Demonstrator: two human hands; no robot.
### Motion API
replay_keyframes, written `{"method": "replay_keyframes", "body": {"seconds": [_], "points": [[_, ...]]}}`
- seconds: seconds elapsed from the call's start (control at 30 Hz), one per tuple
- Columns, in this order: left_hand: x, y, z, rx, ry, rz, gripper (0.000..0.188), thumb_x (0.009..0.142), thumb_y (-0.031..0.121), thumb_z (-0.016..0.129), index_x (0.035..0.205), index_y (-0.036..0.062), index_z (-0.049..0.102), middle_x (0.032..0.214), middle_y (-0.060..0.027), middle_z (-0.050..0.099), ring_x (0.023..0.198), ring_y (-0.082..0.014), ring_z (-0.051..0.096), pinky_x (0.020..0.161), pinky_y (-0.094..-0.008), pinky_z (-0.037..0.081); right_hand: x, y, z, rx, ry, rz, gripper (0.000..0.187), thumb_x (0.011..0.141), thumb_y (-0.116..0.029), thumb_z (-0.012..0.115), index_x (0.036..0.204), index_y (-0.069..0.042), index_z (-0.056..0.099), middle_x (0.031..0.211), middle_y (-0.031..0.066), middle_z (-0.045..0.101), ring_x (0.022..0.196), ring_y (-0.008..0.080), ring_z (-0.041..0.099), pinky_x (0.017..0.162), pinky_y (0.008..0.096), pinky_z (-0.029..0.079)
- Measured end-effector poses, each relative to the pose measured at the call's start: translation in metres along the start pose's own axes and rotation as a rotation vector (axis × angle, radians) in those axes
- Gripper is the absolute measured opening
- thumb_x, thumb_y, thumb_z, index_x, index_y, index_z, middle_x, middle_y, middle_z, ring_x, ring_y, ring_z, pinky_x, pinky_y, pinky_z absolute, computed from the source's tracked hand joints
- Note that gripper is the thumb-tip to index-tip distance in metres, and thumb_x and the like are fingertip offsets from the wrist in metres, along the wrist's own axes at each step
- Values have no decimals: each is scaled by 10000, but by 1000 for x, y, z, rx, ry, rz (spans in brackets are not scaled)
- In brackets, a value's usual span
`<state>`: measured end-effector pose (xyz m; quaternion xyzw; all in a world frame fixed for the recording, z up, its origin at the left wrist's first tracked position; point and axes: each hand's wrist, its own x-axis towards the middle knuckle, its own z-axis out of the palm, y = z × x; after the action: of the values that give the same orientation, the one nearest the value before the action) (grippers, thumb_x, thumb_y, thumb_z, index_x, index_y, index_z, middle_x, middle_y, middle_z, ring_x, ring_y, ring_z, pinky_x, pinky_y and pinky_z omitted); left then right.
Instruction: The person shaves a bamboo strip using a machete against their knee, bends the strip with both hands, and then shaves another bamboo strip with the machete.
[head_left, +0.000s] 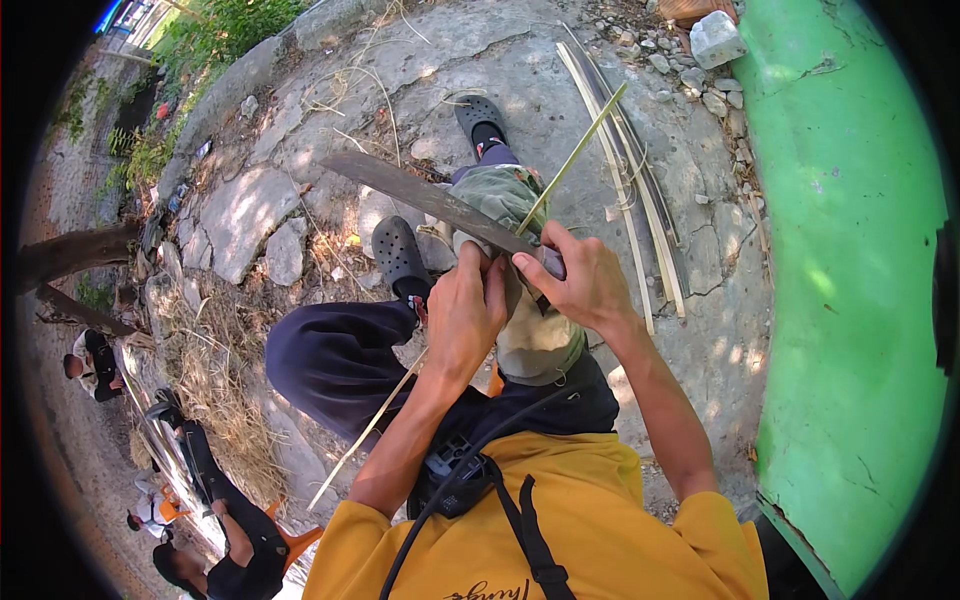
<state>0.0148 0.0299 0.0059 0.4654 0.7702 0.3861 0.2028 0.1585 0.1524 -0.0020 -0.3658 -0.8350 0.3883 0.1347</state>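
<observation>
A long, wide-bladed knife lies slantwise above my right leg, its tip out to the far left. My right hand is closed at the near end of the knife, thumb against the blade; its fingers partly hide the handle. Close beside it, my left hand pinches a thin pale bamboo strip under the blade. The strip runs from the far right, behind the knife, and its other end comes out by my left forearm. A grey-green cloth covers my right leg beneath the hands.
Several long split strips lie on the cracked concrete at the right. A green wall stands beyond them, with a pale block at its far end. Thin shavings litter the far ground. People sit at the lower left, one on an orange chair.
</observation>
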Motion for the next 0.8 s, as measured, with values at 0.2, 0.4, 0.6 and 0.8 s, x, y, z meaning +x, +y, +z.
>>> {"method": "replay_keyframes", "body": {"seconds": [0.2, 0.4, 0.6, 0.8], "points": [[1, -1, -1, -32, -30, -79, 182, 1023, 96, 648, 970, -32, 530, 747, -294, 671, 714, -503, 682, 607, -541, 496, 1, 11, 13, 209, -3, 25, 538, 977, -549, 648, 891, -21, 587, 631, 194, 581, 616, 417, 644, 586, 469, 458], [-9, 1, -7, -92, -18, -153, 219, 1032, 113, 658, 927, -42, 543, 720, -258, 658, 638, -404, 658, 586, -467, 478, -3, 7, 21, 140, -14, 26, 601, 961, -650, 628, 906, -51, 632, 638, 200, 633, 678, 452, 692, 607, 520, 509], [-20, -3, -11, -83, 12, -136, 216, 1031, 107, 660, 931, -40, 537, 700, -249, 644, 617, -403, 635, 576, -465, 467, -7, 3, 29, 104, -19, 30, 585, 955, -648, 639, 929, -64, 647, 645, 200, 659, 693, 445, 712, 619, 521, 531], [-28, -2, -19, 27, 1, -107, 195, 1027, 79, 650, 947, -28, 508, 689, -268, 636, 652, -480, 655, 576, -491, 477, -9, -5, 38, 42, 31, -33, 564, 952, -629, 653, 940, -66, 649, 662, 211, 680, 700, 452, 720, 628, 523, 551]]}}
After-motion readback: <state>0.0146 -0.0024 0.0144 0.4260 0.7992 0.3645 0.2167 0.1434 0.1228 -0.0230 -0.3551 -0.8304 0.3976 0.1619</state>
